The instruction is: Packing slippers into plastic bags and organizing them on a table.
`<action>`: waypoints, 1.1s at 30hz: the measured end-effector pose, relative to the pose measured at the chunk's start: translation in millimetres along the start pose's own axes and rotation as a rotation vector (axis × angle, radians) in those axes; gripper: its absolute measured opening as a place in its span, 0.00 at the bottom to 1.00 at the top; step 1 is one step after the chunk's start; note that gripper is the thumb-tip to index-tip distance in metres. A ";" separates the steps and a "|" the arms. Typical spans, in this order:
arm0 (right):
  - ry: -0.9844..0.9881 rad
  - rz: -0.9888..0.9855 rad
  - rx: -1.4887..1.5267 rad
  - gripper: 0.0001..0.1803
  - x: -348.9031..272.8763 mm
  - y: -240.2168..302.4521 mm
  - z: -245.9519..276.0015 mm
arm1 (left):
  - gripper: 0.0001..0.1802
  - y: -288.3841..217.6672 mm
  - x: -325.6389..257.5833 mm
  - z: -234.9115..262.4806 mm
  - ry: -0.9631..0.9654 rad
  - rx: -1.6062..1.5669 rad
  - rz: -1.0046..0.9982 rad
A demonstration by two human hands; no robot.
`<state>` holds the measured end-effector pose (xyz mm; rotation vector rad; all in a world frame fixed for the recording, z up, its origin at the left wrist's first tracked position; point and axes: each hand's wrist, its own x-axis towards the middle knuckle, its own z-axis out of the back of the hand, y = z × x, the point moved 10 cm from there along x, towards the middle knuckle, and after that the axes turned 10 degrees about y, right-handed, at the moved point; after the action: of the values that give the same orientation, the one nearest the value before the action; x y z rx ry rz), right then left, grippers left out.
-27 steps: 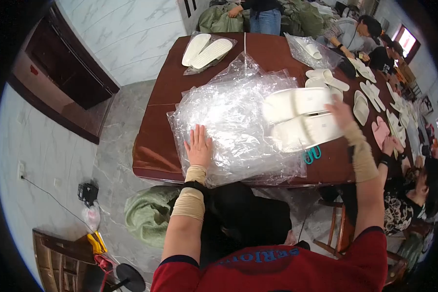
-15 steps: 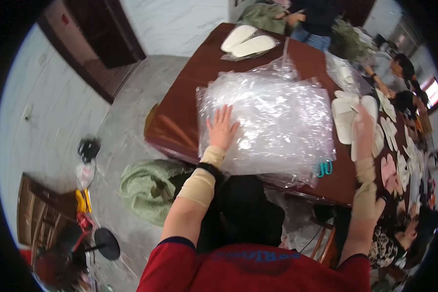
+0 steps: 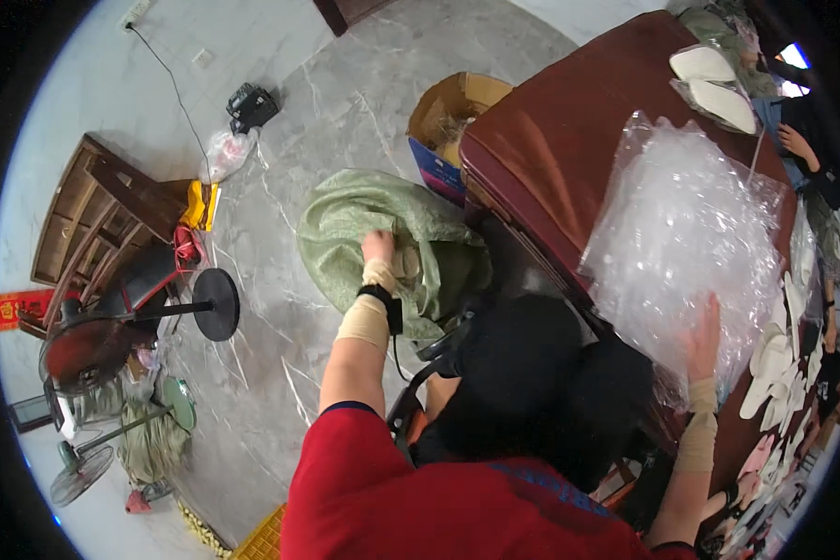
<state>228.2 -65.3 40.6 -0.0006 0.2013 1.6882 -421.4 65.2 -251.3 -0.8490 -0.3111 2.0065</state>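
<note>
My left hand (image 3: 377,247) is closed at the mouth of a green woven sack (image 3: 336,210) on the floor, its fingers gripping a fold of the cloth. Pale items, partly hidden, show inside the sack beside my wrist. Over on the table, my right hand (image 3: 705,336), slightly blurred, lies flat with fingers outstretched on a pile of clear plastic bags (image 3: 681,224). A pair of white slippers (image 3: 719,103) in clear wrapping sits at the table's far end. More white slippers (image 3: 770,369) lie right of my right hand.
The brown-covered table (image 3: 560,121) has its edge between my arms. Against it stands an open cardboard box (image 3: 436,117). Fans (image 3: 89,350), a wooden rack (image 3: 112,210) and a yellow crate (image 3: 261,537) are at the left. Another person's hand (image 3: 798,145) shows at far right.
My view has swung left and down to the floor. My left hand has left the plastic bags and gone into the sack's mouth. My right hand has moved from the slippers onto the bags.
</note>
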 end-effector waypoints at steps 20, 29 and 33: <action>-0.005 -0.178 -0.117 0.42 23.8 1.9 -22.9 | 0.44 153.0 42.4 -20.0 0.254 0.495 0.356; 0.060 -0.237 -0.016 0.38 32.8 3.0 -59.9 | 0.27 262.3 124.1 -61.4 0.253 -0.554 0.376; 0.105 -0.278 -0.043 0.36 19.8 -9.8 -34.8 | 0.25 217.7 59.4 -133.5 0.338 -0.970 0.538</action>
<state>231.2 -49.3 2.6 -0.1437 0.2322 1.4161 -494.0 -21.5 -487.9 -2.0196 -0.9781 2.0976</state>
